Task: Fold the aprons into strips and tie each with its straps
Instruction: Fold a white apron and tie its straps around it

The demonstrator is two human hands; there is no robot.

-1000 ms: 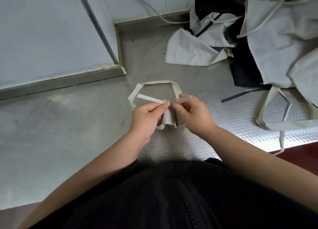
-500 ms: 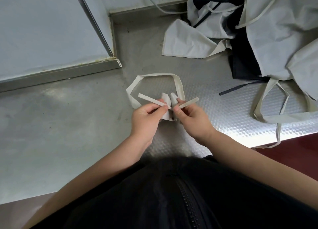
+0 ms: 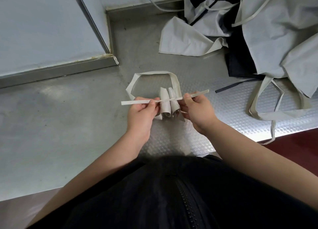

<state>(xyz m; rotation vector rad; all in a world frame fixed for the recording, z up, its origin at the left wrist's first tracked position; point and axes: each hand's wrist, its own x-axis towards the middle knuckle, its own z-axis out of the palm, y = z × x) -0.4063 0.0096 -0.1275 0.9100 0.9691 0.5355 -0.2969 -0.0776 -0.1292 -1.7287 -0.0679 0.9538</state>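
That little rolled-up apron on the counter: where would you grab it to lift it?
Probably round the middle of the rolled apron, coming from above: the strap cinches its two rolls together there, so it is narrowest and should not unroll. The left hand and right hand pinch the strap's ends either side. The neck loop lying open beyond might serve as a handle.

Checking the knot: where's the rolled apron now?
Head view, centre: the rolled apron is on the metal counter between the left hand and right hand, which pinch its straps; the apron pile lies beyond, to the right.
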